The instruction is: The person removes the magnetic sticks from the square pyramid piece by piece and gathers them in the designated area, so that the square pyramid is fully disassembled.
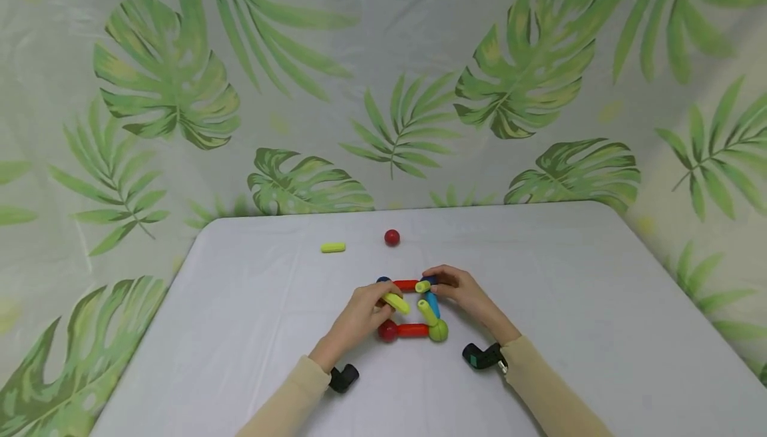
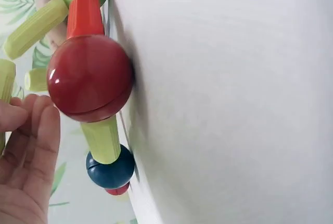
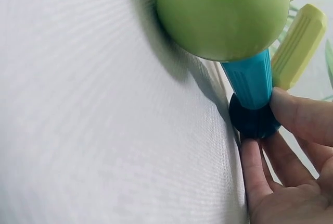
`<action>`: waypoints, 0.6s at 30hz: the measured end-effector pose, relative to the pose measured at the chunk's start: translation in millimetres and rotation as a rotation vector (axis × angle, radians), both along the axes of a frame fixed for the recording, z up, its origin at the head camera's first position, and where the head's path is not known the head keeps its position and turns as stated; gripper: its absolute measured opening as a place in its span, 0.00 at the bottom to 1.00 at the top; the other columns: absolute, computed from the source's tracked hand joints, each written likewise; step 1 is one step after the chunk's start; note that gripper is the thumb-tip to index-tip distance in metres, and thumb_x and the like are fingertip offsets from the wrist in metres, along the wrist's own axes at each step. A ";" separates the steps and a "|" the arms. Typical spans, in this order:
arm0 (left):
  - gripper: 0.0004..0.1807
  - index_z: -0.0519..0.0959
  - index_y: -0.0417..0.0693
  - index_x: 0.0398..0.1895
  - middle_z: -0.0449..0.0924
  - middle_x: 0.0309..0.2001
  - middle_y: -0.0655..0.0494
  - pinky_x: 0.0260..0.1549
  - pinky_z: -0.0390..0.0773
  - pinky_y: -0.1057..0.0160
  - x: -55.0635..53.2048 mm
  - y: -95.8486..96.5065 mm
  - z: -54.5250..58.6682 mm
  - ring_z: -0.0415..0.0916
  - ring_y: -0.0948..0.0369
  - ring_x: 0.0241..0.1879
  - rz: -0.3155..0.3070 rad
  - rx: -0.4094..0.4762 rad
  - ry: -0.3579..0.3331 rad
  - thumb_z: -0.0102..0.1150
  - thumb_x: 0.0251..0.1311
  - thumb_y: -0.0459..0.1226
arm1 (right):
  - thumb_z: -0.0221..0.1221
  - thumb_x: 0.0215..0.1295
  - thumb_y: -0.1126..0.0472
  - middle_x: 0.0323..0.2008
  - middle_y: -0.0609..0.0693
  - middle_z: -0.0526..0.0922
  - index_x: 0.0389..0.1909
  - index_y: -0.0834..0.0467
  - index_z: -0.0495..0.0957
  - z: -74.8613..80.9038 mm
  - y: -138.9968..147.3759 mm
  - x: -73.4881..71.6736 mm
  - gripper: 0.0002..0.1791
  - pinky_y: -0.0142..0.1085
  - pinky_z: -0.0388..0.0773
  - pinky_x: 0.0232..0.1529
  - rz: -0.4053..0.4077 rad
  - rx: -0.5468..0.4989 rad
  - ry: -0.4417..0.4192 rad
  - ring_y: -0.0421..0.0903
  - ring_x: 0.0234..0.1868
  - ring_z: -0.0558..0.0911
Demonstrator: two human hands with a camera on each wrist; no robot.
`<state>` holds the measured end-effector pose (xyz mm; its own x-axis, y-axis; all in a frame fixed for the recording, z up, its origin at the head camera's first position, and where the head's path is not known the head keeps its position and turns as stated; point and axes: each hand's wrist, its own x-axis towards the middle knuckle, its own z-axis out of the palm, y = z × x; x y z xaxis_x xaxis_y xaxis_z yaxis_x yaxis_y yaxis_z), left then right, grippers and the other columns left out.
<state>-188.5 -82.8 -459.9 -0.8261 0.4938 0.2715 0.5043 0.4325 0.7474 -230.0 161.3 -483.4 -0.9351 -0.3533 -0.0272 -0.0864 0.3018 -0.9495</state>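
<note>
A square of magnetic balls and rods lies on the table. Its corners are a red ball (image 1: 387, 331), a green ball (image 1: 439, 331) and two dark blue balls, joined by two red rods (image 1: 413, 330), a blue rod (image 1: 433, 304) and a yellow-green rod (image 2: 102, 141). Another yellow-green rod (image 1: 427, 312) slants up from the green ball. My left hand (image 1: 361, 312) holds a loose yellow-green rod (image 1: 396, 302) above the square's left side. At the far right corner, my right hand (image 1: 460, 292) grips the dark blue ball (image 3: 252, 120), from which a yellow-green rod (image 3: 299, 47) rises.
Farther back lie a loose yellow-green rod (image 1: 333, 247) and a loose red ball (image 1: 392, 238). The white table (image 1: 269, 290) ends at a leaf-patterned cloth (image 1: 395, 90) behind it. A black wrist camera (image 1: 481, 357) sits at my right cuff.
</note>
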 end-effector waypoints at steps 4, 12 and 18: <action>0.12 0.78 0.48 0.41 0.79 0.37 0.60 0.36 0.77 0.67 -6.5 -8.6 -1.6 0.74 0.64 0.34 0.053 0.043 -0.032 0.55 0.59 0.25 | 0.56 0.68 0.65 0.56 0.57 0.75 0.57 0.62 0.75 -1.6 -0.5 -1.4 0.17 0.50 0.68 0.59 -0.004 0.004 -0.011 0.54 0.56 0.73; 0.09 0.80 0.43 0.44 0.77 0.29 0.56 0.28 0.73 0.65 -39.1 -55.4 -0.7 0.71 0.63 0.27 0.270 -0.099 -0.056 0.61 0.61 0.32 | 0.54 0.69 0.67 0.56 0.60 0.74 0.57 0.66 0.73 -4.0 -0.1 -3.7 0.17 0.52 0.68 0.59 0.014 0.000 0.002 0.58 0.57 0.72; 0.16 0.77 0.38 0.52 0.76 0.30 0.50 0.28 0.69 0.61 -74.1 -85.2 2.8 0.67 0.59 0.27 0.365 -0.345 -0.120 0.59 0.64 0.37 | 0.56 0.68 0.64 0.56 0.56 0.75 0.56 0.61 0.75 -4.0 -1.1 -1.2 0.17 0.50 0.67 0.60 -0.003 0.007 -0.001 0.54 0.56 0.73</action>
<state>-262.6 -167.9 -457.1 -0.9766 0.2121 0.0365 0.1942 0.7958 0.5735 -231.2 160.2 -487.4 -0.9360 -0.3506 -0.0306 -0.0845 0.3085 -0.9475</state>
